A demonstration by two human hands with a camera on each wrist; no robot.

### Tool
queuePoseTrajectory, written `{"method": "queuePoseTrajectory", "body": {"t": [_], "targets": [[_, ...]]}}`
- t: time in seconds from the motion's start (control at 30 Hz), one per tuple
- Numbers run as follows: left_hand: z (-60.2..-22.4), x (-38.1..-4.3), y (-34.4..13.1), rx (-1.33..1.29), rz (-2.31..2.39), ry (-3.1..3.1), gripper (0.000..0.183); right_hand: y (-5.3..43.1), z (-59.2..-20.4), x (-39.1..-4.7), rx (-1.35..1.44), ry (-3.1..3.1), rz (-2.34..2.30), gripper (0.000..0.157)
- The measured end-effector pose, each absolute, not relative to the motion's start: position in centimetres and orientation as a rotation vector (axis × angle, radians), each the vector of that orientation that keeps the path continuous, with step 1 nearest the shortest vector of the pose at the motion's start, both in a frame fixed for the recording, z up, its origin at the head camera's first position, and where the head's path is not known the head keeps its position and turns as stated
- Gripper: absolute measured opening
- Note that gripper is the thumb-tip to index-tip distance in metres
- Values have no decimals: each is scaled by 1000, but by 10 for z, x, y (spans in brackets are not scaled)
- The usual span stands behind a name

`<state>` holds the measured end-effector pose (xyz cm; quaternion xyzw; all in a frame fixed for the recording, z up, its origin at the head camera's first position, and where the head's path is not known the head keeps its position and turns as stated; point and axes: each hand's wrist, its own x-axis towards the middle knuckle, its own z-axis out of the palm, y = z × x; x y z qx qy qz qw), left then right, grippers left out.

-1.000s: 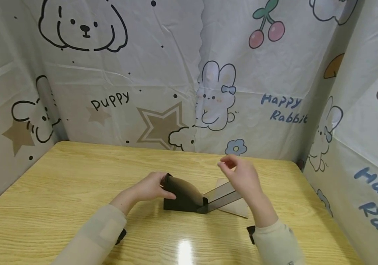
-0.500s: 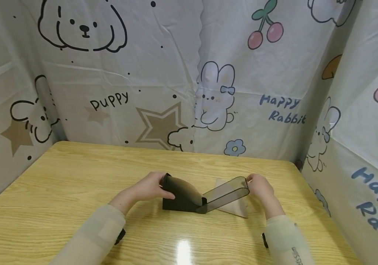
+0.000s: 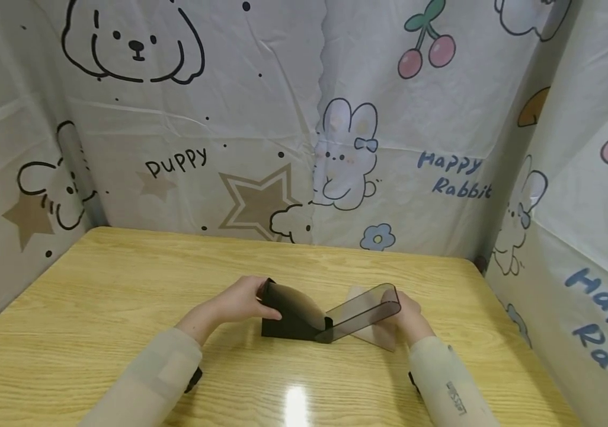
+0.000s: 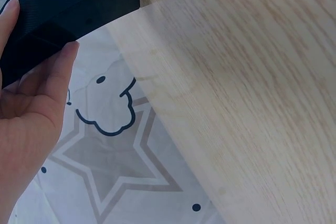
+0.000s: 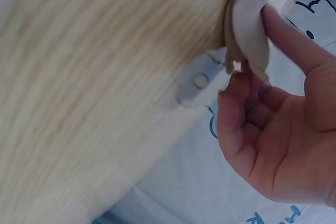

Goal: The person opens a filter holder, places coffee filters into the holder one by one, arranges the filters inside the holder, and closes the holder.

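Gripping a black, curved-topped box on the yellow wood-grain table, left hand curled round it, smoky transparent flap extending rightward, right hand pinching thin pale-beige sheets behind the flap.

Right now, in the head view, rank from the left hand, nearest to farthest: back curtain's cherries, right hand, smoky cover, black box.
1. Black box: left hand grips it.
2. Smoky cover: right of box.
3. Right hand: at cover's right end.
4. Cherries: high on back curtain.

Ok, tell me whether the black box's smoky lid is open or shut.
Open: the smoky lid slants away from the black box toward the right hand, not covering the box.
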<state>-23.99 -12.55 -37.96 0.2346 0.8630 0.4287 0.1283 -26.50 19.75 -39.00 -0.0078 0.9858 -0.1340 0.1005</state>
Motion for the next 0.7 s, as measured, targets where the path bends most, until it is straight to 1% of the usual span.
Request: {"method": "queuePoseTrajectory", "body": {"t": [0.23, 0.4, 0.47, 0.57, 0.63, 0.7], "targets": [[-381, -241, -124, 674, 1246, 2514, 24, 200, -388, -267, 89, 2947, -377, 16], [-382, -242, -124, 683, 1262, 2501, 23, 203, -377, -268, 117, 2913, -424, 20], [-383, -242, -125, 685, 1269, 2495, 23, 205, -371, -269, 86, 2904, -434, 18], [-383, -242, -125, 689, 1266, 2501, 23, 210, -365, -268, -48, 2935, -407, 19], [-383, -242, -125, 691, 1261, 2507, 23, 214, -362, -268, -132, 2961, -406, 20], [-383, -242, -126, 694, 1255, 2512, 23, 218, -360, -269, -157, 2969, -449, 26]]}}
